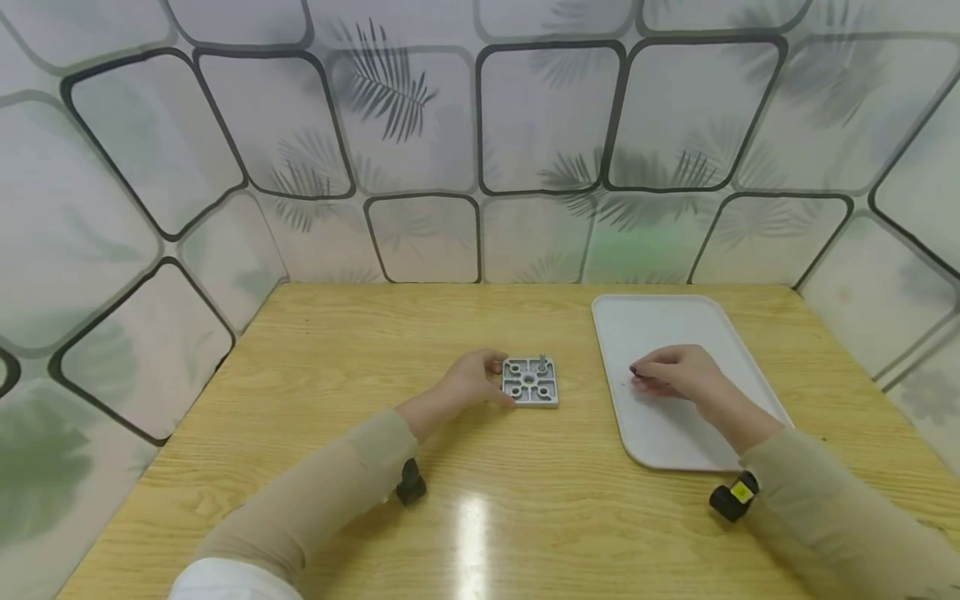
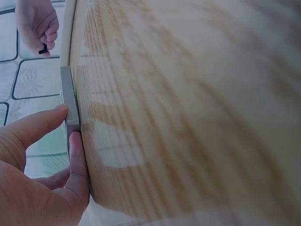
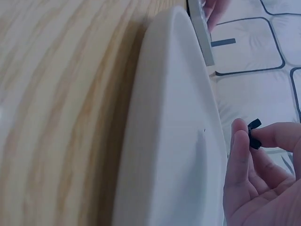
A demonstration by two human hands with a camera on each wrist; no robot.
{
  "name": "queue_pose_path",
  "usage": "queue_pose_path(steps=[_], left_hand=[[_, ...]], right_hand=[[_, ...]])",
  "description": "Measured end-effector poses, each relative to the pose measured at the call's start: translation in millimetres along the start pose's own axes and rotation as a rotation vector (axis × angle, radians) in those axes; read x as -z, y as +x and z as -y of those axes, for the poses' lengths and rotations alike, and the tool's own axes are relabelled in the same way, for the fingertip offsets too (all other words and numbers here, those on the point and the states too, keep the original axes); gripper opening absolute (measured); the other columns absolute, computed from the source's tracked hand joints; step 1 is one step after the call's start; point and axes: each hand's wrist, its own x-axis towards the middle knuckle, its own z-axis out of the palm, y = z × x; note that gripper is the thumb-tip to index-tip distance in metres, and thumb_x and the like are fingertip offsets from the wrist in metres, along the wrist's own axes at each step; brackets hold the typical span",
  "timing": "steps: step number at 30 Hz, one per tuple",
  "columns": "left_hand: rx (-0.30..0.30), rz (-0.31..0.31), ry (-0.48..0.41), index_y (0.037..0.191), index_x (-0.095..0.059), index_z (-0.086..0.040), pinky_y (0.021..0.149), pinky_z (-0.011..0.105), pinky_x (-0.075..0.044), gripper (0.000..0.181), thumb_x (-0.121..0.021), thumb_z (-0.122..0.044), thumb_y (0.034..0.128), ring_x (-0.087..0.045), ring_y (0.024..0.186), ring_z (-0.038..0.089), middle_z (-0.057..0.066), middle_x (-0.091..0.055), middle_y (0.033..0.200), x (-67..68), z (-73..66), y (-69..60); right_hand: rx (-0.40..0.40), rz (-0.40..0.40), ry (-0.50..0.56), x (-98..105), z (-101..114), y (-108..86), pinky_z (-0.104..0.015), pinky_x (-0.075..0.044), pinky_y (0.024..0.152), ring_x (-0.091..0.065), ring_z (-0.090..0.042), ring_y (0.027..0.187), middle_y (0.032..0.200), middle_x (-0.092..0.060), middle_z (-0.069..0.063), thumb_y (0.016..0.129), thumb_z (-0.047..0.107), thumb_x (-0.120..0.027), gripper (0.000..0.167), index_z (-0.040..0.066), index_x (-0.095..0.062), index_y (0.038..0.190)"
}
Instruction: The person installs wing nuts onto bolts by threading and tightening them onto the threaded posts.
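Observation:
On the wooden table lies a square grey plate (image 1: pixel 529 394) with ribs and round holes. A small metal pin (image 1: pixel 542 362) stands upright at its far right hole. My left hand (image 1: pixel 471 379) grips the plate's left side between thumb and fingers; in the left wrist view, the plate (image 2: pixel 70 99) appears edge-on. Above the white tray (image 1: pixel 660 317), my right hand (image 1: pixel 690 372) pinches a small black piece (image 3: pixel 254 134) with short wing-like ends between thumb and fingertips. Its exact kind is unclear.
The tray stands on the right of the table (image 1: pixel 525 483), to the right of the plate. Patterned curtain-like walls (image 1: pixel 427 242) rise behind the table and at both sides. Tiny dark specks lie on the tray near my right hand.

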Motion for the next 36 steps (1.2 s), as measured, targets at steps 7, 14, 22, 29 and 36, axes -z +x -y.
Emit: queue_pose_path(steps=[7, 14, 22, 29, 36], left_hand=[[-0.006, 0.0, 0.015, 0.152, -0.054, -0.003, 0.119, 0.043, -0.046, 0.088, -0.093, -0.001, 0.0734, -0.06, 0.126, 0.03, 0.016, -0.064, 0.139, -0.2, -0.4, 0.5], [-0.008, -0.003, 0.012, 0.152, -0.054, -0.002, 0.116, 0.042, -0.049, 0.087, -0.093, 0.0, 0.0735, -0.061, 0.123, 0.029, 0.016, -0.064, 0.139, 0.5, -0.1, 0.9], [-0.008, -0.006, 0.018, 0.152, -0.054, -0.002, 0.118, 0.043, -0.048, 0.086, -0.093, -0.001, 0.0746, -0.061, 0.125, 0.03, 0.016, -0.064, 0.139, -0.1, 0.4, 1.5], [-0.008, -0.004, 0.011, 0.152, -0.054, -0.002, 0.119, 0.043, -0.046, 0.086, -0.092, 0.0, 0.075, -0.06, 0.127, 0.031, 0.017, -0.064, 0.14, 0.5, 0.1, 0.8], [-0.006, 0.004, 0.005, 0.152, -0.053, -0.002, 0.118, 0.043, -0.048, 0.087, -0.092, 0.0, 0.0747, -0.061, 0.127, 0.031, 0.017, -0.063, 0.141, -0.2, 0.4, 0.6]], right_hand=[[0.013, 0.025, 0.045, -12.5, 9.9, 5.8, -0.019, -0.063, 0.077, -0.073, 0.001, 0.077, 0.086, -0.079, 0.009, 0.107, 0.018, -0.062, 0.045, -0.018, -0.061, 0.135], [0.025, 0.019, 0.042, -27.7, 21.3, 11.8, -0.019, -0.062, 0.075, -0.073, 0.0, 0.074, 0.083, -0.079, 0.008, 0.106, 0.017, -0.062, 0.044, -0.018, -0.062, 0.133], [0.009, 0.019, 0.043, -45.6, 32.3, 23.9, -0.017, -0.062, 0.071, -0.073, 0.001, 0.072, 0.08, -0.078, 0.008, 0.106, 0.016, -0.062, 0.041, -0.017, -0.064, 0.131], [0.011, 0.03, 0.091, -60.0, 40.7, 35.2, -0.017, -0.062, 0.072, -0.073, 0.0, 0.07, 0.077, -0.077, 0.007, 0.105, 0.011, -0.062, 0.038, -0.018, -0.063, 0.129], [0.03, 0.029, 0.11, -74.2, 47.1, 41.5, -0.017, -0.062, 0.069, -0.072, -0.001, 0.067, 0.075, -0.077, 0.005, 0.103, 0.007, -0.062, 0.033, -0.019, -0.065, 0.123]])
